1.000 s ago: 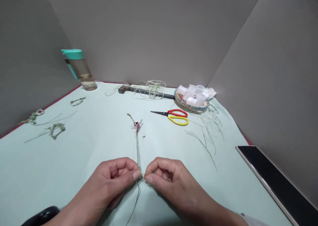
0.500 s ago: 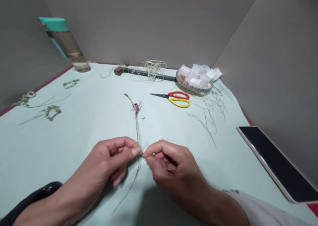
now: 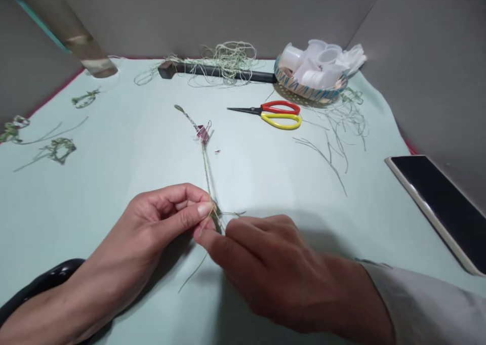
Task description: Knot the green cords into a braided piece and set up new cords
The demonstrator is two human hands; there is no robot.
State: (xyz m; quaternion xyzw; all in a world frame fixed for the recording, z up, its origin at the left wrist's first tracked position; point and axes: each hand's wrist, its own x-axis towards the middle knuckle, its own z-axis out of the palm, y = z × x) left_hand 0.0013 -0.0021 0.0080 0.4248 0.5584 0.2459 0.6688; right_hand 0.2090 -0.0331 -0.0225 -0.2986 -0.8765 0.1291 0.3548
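Note:
A thin green braided cord [image 3: 206, 170] runs from a dark red binder clip [image 3: 203, 133] down to my hands. My left hand [image 3: 167, 226] pinches the cord's lower end between thumb and forefinger. Loose strands fan out below and to the right of that pinch. Close on its right, my right hand [image 3: 261, 264] is closed, knuckles up, with its thumb and forefinger at the strands; its fingertips are partly hidden. One loose strand [image 3: 193, 274] trails onto the table beneath the hands. Beyond the clip the cord ends in a green tip.
Scissors [image 3: 273, 115] with red and yellow handles lie beyond the hands. Farther back are a dark bar [image 3: 212, 70] under tangled thread [image 3: 231, 61] and a basket [image 3: 304, 91] of plastic cups. A phone [image 3: 440, 203] lies right; knotted cord pieces [image 3: 61, 150] and a bottle [image 3: 81, 41] stand left.
My right hand has turned knuckles up and moved in under the left fingertips, bringing strands across. My left hand keeps its pinch. The view has tilted downward and nearer.

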